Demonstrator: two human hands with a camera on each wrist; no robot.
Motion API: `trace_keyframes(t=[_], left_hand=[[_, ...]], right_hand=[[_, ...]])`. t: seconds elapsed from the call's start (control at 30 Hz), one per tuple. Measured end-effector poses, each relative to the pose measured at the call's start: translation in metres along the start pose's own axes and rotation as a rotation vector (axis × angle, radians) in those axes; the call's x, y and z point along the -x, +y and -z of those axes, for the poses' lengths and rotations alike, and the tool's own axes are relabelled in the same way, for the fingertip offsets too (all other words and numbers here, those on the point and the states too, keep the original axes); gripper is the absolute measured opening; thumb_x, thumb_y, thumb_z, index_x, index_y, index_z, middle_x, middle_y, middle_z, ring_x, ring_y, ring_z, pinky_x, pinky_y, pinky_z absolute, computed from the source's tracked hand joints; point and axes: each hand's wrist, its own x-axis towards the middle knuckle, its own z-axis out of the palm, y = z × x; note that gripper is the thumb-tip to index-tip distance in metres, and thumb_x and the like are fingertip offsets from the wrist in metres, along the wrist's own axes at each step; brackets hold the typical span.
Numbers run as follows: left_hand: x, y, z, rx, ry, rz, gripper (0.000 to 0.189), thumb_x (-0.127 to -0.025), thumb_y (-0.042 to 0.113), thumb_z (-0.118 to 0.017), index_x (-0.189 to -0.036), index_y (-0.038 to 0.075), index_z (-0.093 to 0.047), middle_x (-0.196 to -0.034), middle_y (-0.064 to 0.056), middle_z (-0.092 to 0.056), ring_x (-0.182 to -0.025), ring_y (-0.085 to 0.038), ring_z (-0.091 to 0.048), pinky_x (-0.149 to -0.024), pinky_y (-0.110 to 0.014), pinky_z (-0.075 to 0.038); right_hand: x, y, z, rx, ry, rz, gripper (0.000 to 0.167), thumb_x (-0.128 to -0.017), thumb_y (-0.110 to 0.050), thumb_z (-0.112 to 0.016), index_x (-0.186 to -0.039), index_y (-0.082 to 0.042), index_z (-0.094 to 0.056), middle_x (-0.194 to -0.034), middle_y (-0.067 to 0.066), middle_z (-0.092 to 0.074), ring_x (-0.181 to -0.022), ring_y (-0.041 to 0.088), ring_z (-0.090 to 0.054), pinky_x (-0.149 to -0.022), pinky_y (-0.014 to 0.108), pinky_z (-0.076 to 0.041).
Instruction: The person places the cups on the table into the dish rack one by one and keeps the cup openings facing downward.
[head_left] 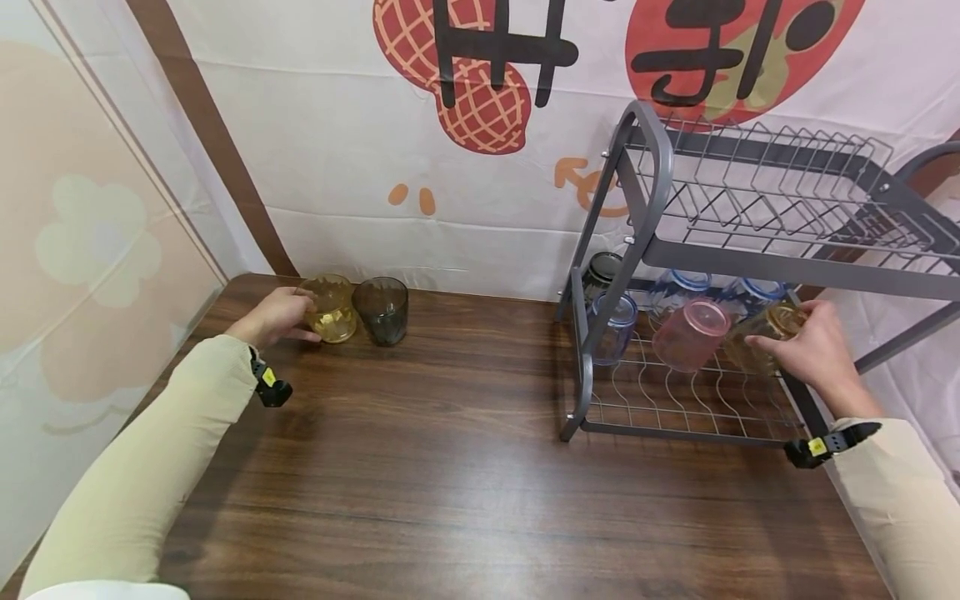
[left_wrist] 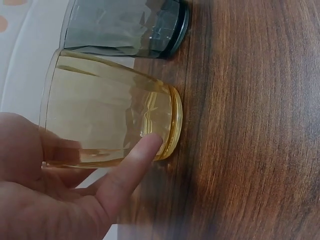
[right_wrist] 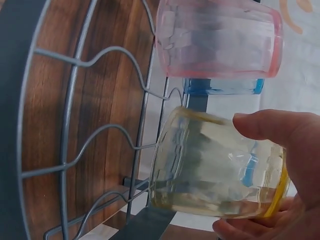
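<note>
My left hand is at the left side of a yellow glass, which stands upright on the table. In the left wrist view the thumb lies along the glass near its base, and the other fingers are partly behind it. Close to its right stands a dark grey glass, also upright. At the lower tier of the dish rack my right hand grips another yellow glass, upside down, its thumb on one side and fingers on the other. A pink glass sits inverted beside it.
The grey two-tier dish rack stands at the right of the wooden table. Its lower tier also holds several inverted blue glasses and a dark glass. A printed cloth hangs behind. A white rounded object shows at the bottom left.
</note>
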Motion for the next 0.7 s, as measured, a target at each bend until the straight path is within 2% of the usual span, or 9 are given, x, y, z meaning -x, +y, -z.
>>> trace_keyframes(t=[0.17,0.37,0.47,0.57,0.7], left_hand=[[-0.0004,-0.0019,0.0009,-0.008,0.006,-0.012,0.059,-0.100,0.001,-0.022,-0.153,-0.019,-0.004,-0.162,-0.036,-0.001,-0.145,-0.049,-0.019,-0.091,-0.039,-0.060],[-0.0014,-0.0028,0.0007,-0.007,0.014,-0.012,0.059,-0.100,0.001,-0.022,-0.153,-0.019,-0.006,-0.161,-0.037,-0.005,-0.143,-0.047,-0.024,-0.091,-0.038,-0.061],[-0.0007,-0.0024,0.0007,-0.014,0.009,-0.010,0.059,-0.100,0.001,-0.021,-0.154,-0.018,-0.006,-0.160,-0.038,-0.006,-0.145,-0.048,-0.021,-0.091,-0.039,-0.061],[0.0004,-0.0022,0.0010,-0.027,0.004,-0.012,0.058,-0.101,0.002,-0.020,-0.154,-0.018,-0.005,-0.158,-0.040,-0.006,-0.147,-0.048,-0.018,-0.091,-0.039,-0.061],[0.0013,-0.0016,-0.0001,-0.028,0.008,-0.017,0.057,-0.102,0.002,-0.019,-0.153,-0.019,-0.006,-0.155,-0.041,-0.009,-0.144,-0.049,-0.021,-0.092,-0.039,-0.060]], right_hand=[[-0.0004,0.0016,-0.0008,0.033,-0.008,0.006,0.089,-0.086,-0.029,-0.081,-0.136,0.024,-0.029,-0.120,0.043,-0.040,-0.106,0.057,-0.044,-0.089,0.069,-0.040],[-0.0007,0.0036,-0.0026,0.094,-0.011,0.027,0.091,-0.083,-0.029,-0.083,-0.137,0.023,-0.032,-0.121,0.044,-0.044,-0.114,0.062,-0.040,-0.092,0.071,-0.038],[-0.0005,0.0049,-0.0034,0.106,-0.016,0.021,0.091,-0.083,-0.030,-0.083,-0.137,0.023,-0.032,-0.121,0.043,-0.044,-0.116,0.063,-0.036,-0.091,0.071,-0.037],[-0.0013,0.0063,-0.0040,0.113,-0.008,0.034,0.086,-0.083,-0.030,-0.083,-0.132,0.024,-0.037,-0.118,0.042,-0.046,-0.112,0.063,-0.038,-0.088,0.070,-0.037],[-0.0030,0.0073,-0.0049,0.127,0.012,0.089,0.074,-0.080,-0.027,-0.084,-0.116,0.024,-0.044,-0.108,0.041,-0.048,-0.100,0.061,-0.041,-0.083,0.067,-0.035]])
